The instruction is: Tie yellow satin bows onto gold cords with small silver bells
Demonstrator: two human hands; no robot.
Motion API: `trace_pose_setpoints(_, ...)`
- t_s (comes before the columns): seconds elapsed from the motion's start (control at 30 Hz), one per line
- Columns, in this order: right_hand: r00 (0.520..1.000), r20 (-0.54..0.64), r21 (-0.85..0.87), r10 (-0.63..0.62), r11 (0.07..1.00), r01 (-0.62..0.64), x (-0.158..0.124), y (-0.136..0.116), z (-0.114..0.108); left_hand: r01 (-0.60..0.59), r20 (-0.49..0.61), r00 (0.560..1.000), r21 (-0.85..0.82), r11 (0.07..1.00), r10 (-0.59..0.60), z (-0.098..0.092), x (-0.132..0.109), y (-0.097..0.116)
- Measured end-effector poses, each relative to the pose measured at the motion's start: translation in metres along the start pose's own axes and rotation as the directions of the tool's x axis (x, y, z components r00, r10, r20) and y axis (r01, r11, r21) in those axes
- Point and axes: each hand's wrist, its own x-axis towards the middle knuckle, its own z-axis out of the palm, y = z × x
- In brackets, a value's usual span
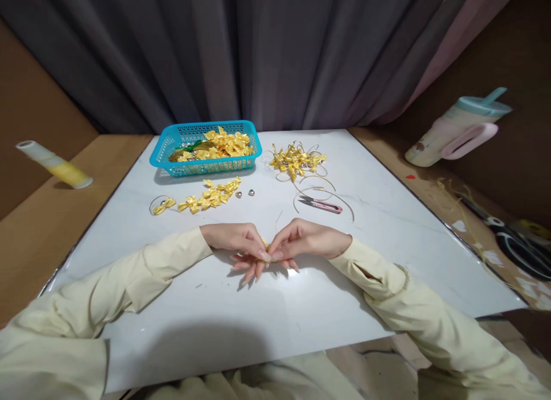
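Observation:
My left hand [236, 237] and my right hand [310, 239] meet over the white board, thumbs and forefingers pinched together tip to tip. Between them peeks a small yellow ribbon piece [265, 243], mostly hidden by the fingers. The other fingers of both hands spread out below the pinch. A thin thread-like strand [279, 217] shows just beyond the fingertips. Ahead of my left hand lies a row of yellow ribbon bows [210, 197], with two small silver bells [245, 193] at its right end. Thread snips [321, 205] with pink handles rest ahead of my right hand.
A blue basket [202, 169] of yellow bows stands at the back. Beside it is a pile of bows on looped cords [297, 160]. One bow with a cord [163, 205] lies apart at left. A yellow roll [64, 169], a tumbler [443, 130] and black scissors [516, 248] flank the board.

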Motion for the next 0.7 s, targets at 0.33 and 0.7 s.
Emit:
trace_pose_setpoints(0.33, 0.999, 0.022, 0.013, 0.026, 1.000, -0.027, -0.0001, -0.0015, 0.0018, 0.023, 0.030, 0.999, 0.024, 0.999, -0.023, 0.0000, -0.0013, 0.0020)
trace_pose_setpoints(0.7, 1.000, -0.013, -0.107, 0.022, 0.994, -0.023, -0.0019, -0.0018, 0.0064, 0.049, 0.034, 0.998, 0.056, 0.997, -0.051, -0.0005, -0.0016, 0.0022)
